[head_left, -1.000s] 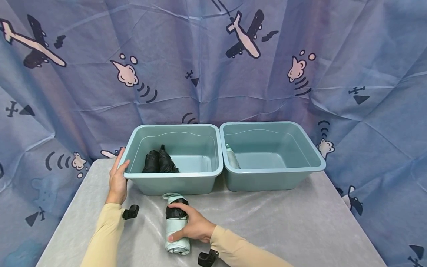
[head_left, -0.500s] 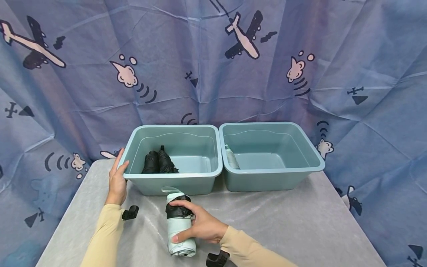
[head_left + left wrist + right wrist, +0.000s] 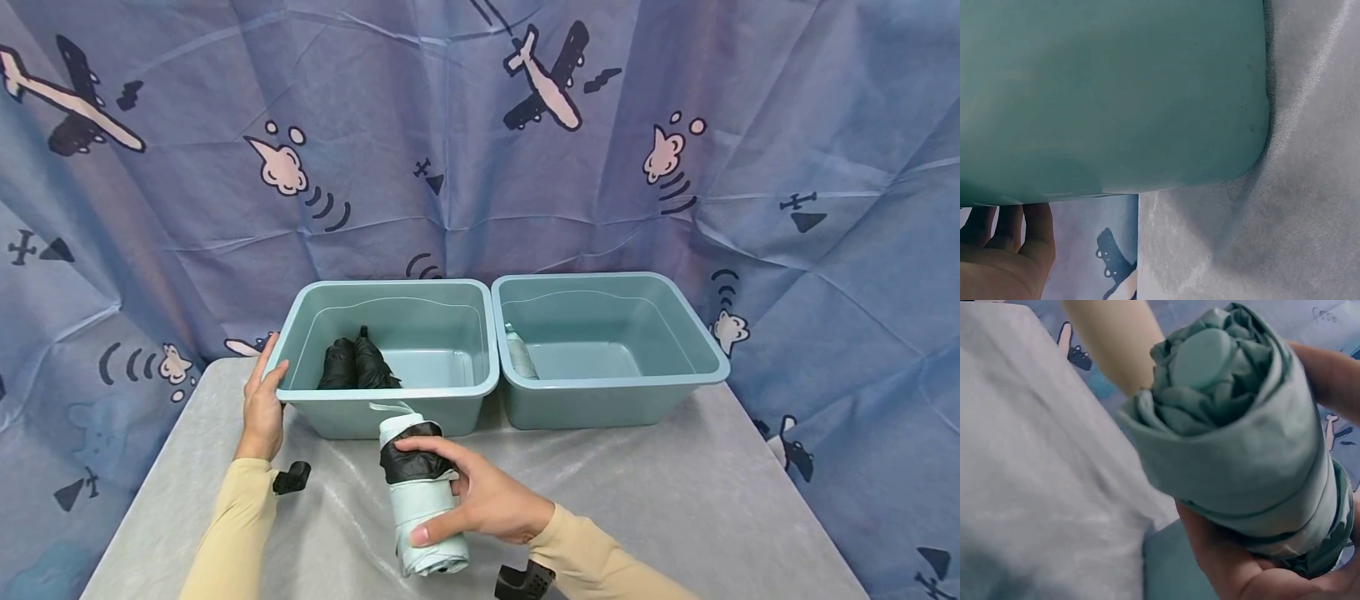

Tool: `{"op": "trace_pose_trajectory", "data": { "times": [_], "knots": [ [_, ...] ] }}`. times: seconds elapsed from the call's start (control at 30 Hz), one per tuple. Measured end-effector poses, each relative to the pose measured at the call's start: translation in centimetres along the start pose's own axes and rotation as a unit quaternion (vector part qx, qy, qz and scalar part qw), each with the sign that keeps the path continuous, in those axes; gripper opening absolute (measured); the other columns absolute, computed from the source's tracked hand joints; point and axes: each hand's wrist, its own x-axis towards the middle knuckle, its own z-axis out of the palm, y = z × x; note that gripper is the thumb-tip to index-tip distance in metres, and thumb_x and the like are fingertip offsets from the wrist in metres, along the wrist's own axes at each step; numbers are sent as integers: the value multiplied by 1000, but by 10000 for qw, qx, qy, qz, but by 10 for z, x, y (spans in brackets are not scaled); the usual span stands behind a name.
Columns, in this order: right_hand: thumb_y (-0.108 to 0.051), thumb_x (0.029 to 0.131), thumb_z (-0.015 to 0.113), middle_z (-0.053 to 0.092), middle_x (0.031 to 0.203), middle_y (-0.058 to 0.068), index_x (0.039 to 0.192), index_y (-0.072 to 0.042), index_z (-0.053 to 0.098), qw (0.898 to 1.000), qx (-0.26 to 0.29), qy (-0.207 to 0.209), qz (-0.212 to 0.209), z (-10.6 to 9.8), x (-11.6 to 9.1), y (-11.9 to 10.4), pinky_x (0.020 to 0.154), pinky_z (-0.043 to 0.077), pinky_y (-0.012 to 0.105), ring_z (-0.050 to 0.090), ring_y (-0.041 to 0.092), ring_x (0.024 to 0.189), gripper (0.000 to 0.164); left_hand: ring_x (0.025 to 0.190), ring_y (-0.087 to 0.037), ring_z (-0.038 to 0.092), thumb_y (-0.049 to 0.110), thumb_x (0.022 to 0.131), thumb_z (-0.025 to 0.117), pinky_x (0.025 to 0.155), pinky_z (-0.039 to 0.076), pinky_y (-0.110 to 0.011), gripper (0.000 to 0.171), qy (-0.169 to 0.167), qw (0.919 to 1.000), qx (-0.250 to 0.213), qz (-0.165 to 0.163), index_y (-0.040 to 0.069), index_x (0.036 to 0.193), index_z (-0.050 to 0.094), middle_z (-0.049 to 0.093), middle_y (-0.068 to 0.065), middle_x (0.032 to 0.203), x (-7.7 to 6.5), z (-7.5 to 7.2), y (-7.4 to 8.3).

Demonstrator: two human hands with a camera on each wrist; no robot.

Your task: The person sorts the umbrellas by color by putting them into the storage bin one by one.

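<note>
My right hand point(image 3: 487, 504) grips a rolled-up mint green folding umbrella point(image 3: 427, 508) with a black band, held in front of the left bin. Its wrist loop points toward the bin; in the right wrist view, the umbrella's round end cap point(image 3: 1202, 359) sits among gathered folds. My left hand point(image 3: 262, 412) rests its fairly straight fingers against the left end of the left teal bin point(image 3: 390, 414). In the left wrist view, those fingers point(image 3: 1036, 225) touch the bin's outer wall. Two black rolled bundles, which look like folded umbrellas point(image 3: 372, 364), lie inside that bin.
A second teal bin point(image 3: 592, 406) stands close against the first on its right. Inside it, a pale green rolled object point(image 3: 520, 354) leans by the left wall. Both bins are on a grey cloth-covered table point(image 3: 675, 500). Behind hangs a blue patterned curtain point(image 3: 465, 125).
My right hand has lifted the umbrella and moved it rightward, its loop end now tilted up in front of the left bin. My left hand stays at the bin.
</note>
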Motion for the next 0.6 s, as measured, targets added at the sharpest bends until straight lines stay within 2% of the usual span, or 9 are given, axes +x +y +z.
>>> {"op": "trace_pose_trajectory", "data": {
  "times": [0.3, 0.6],
  "knots": [
    [4, 82, 80, 47, 136, 22, 155, -12, 40, 9978, -123, -40, -648, -14, -13, -31, 86, 57, 49, 67, 36, 104, 85, 152, -22, 20, 17, 109, 35, 123, 16, -42, 57, -14, 10000, 30, 83, 25, 164, 23, 18, 1, 169, 0, 1, 1],
    [6, 82, 79, 38, 144, 28, 158, -11, 34, 9951, -387, 316, -856, -42, -26, -63, 89, 56, 54, 63, 40, 111, 90, 152, -22, 21, 16, 109, 36, 123, 17, -42, 57, -21, 9999, 32, 108, 23, 164, 23, 18, 0, 169, 1, 1, 1]
  ]
}}
